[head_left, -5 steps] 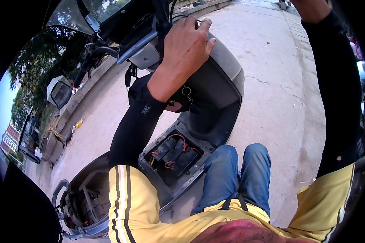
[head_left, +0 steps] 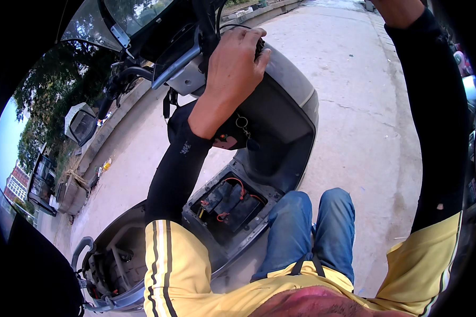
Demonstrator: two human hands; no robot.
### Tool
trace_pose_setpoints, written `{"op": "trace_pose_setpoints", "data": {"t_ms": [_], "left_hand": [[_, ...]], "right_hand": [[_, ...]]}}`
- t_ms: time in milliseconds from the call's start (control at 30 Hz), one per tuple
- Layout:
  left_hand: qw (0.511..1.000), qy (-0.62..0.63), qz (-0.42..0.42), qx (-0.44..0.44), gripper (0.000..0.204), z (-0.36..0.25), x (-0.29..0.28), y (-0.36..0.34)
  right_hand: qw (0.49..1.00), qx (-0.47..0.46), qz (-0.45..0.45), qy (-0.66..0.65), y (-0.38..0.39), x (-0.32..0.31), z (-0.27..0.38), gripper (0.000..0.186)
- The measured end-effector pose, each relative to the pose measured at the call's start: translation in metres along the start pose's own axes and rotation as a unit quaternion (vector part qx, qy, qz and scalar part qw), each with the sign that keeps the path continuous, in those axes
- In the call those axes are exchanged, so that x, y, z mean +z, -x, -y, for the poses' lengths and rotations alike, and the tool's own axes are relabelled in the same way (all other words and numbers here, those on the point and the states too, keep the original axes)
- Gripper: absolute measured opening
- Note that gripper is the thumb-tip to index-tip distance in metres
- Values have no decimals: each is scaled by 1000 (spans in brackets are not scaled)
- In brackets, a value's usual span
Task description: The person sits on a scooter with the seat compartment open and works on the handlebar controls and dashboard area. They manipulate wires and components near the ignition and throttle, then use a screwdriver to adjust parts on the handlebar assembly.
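Note:
A grey and black electric scooter stands in front of me, its floor panel off. My left hand lies at the right side of its handlebar area, fingers curled over a dark part that they mostly hide. Below my left wrist a key ring with a dark fob hangs from the front panel. Black batteries with red and orange wires sit in the uncovered floor compartment. My right hand is raised at the top right edge; only its base and wrist show, the fingers being out of view.
The open seat bay shows a bare frame at the lower left. A windshield rises above the handlebar. My knees are beside the scooter on concrete ground. A kerb with parked vehicles runs along the left.
My left hand has shifted slightly left and down, its thumb nearer the dark part. The right hand has moved a little left and up, toward the frame's edge.

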State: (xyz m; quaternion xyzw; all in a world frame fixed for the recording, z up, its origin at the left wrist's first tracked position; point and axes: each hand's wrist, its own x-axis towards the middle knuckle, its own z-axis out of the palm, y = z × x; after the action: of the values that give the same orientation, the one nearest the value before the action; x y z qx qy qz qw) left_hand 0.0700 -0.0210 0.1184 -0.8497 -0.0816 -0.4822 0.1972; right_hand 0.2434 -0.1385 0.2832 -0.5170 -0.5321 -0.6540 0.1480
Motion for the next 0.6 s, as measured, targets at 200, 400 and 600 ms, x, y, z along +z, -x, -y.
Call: {"op": "trace_pose_setpoints", "data": {"t_ms": [200, 400, 600], "left_hand": [[993, 108, -55, -14, 32, 4, -8, 8], [982, 170, -57, -55, 36, 5, -19, 20], [988, 92, -119, 40, 30, 8, -1, 15]], "right_hand": [[1000, 13, -9, -9, 2, -1, -7, 16], [999, 16, -12, -26, -3, 1, -5, 17], [1000, 14, -10, -6, -4, 2, -8, 18]]}}
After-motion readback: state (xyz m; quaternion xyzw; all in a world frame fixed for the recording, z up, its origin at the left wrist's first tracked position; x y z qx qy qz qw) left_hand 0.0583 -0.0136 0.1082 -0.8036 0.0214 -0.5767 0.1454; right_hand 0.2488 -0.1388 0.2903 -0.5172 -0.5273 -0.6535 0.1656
